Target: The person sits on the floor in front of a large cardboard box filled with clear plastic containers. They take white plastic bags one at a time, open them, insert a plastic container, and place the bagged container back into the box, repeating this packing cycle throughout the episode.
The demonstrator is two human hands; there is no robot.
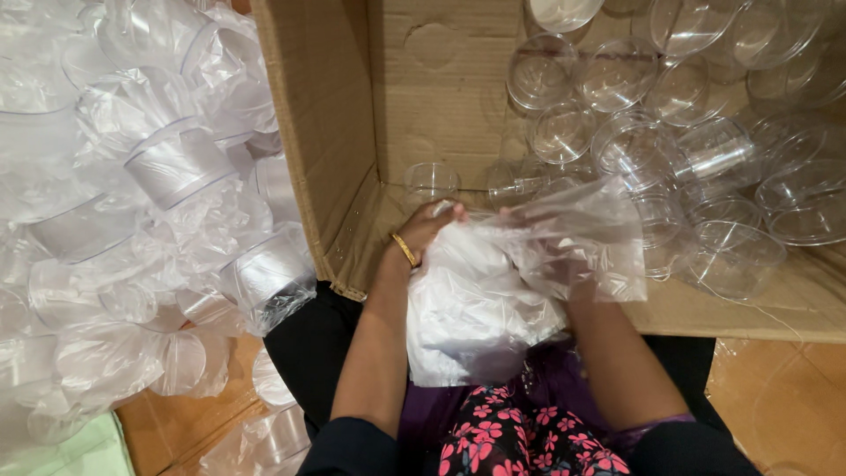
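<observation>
Crinkly clear plastic bag [529, 264], both hands' grip

gold bangle [404, 250], seemingly dark sleeves [352, 445]

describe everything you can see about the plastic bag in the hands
The plastic bag is thin, crinkled film, milky white where it bunches and clear at its upper right. It lies over the person's lap at the open cardboard box's front edge. The left hand grips its top left; the right hand shows blurred through the film, seemingly inside. Whether it holds anything cannot be told.
</observation>
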